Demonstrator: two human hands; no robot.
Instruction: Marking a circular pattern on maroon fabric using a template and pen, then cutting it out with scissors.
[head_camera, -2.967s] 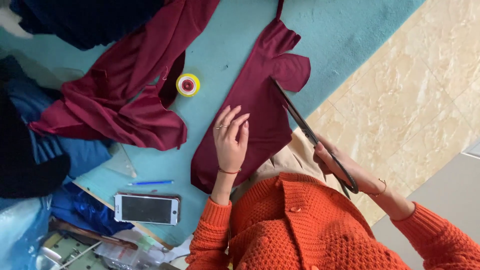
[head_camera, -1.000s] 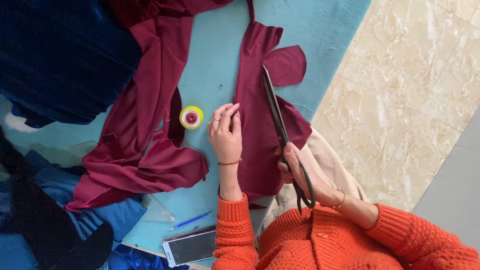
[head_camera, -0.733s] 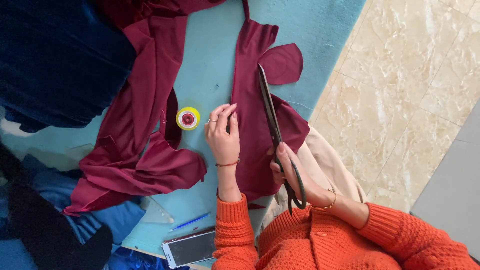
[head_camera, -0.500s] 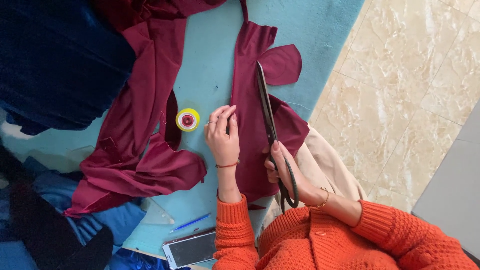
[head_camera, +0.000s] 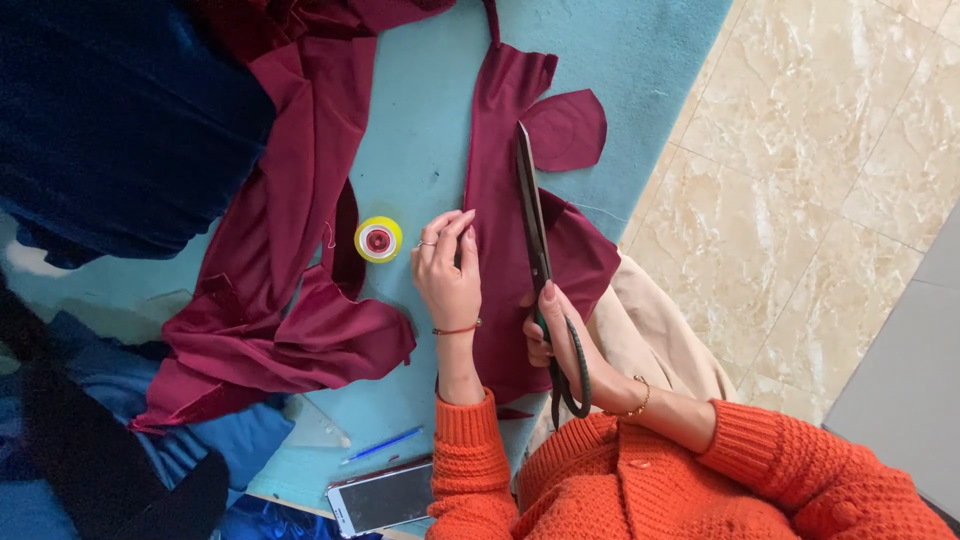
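Maroon cloth (head_camera: 500, 170), scissors (head_camera: 535, 240) farther along now.

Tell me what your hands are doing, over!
Left hand flat on maroon cloth. Right hand gripping scissors, blades on cloth. Yellow spool beside, clear.

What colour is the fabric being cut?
Dark maroon fabric, under the scissors; seen in the head view.

Orange chunky-knit cardigan with ribbed cuffs, front buttons, lower right of frame, left hand (head_camera: 450, 283) with finger ring, thin red wrist cord, right hand (head_camera: 562, 335) with slim beaded bracelet, beige garment beneath.
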